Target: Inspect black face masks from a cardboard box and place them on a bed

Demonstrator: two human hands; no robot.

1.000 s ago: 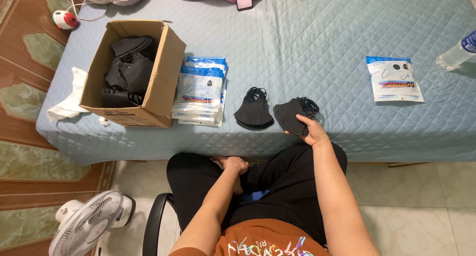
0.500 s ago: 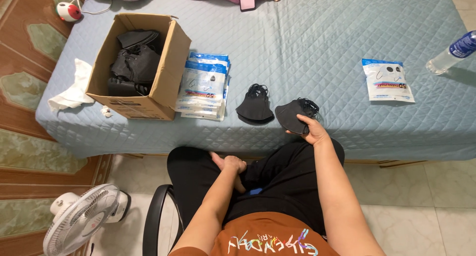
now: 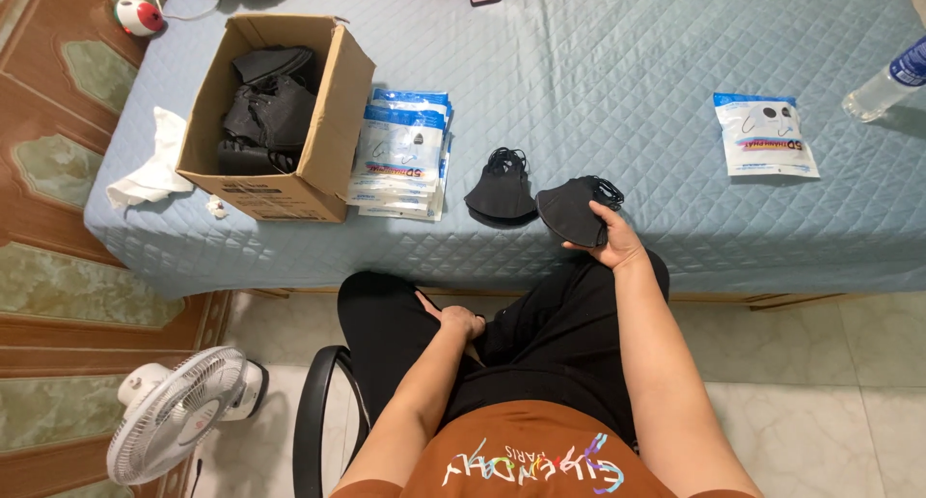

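1. One white fan (image 3: pixel 178 416) stands on the floor, and one white cloth (image 3: pixel 154 161) lies at the bed's (image 3: pixel 675 103) left edge.
2. One cardboard box (image 3: pixel 318 122) holds black masks; one stack of packets (image 3: pixel 403 156) lies just beside it.
3. The left hand (image 3: pixel 461 322) rests on the thigh, fingers curled, holding nothing.
4. One black mask (image 3: pixel 500 191) lies on the bed.
5. The right hand (image 3: pixel 612 242) has its fingers closed on a second mask (image 3: pixel 571 211) at the bed's near edge.
6. One single packet (image 3: pixel 765 134) and one bottle (image 3: pixel 885 81) lie far right.
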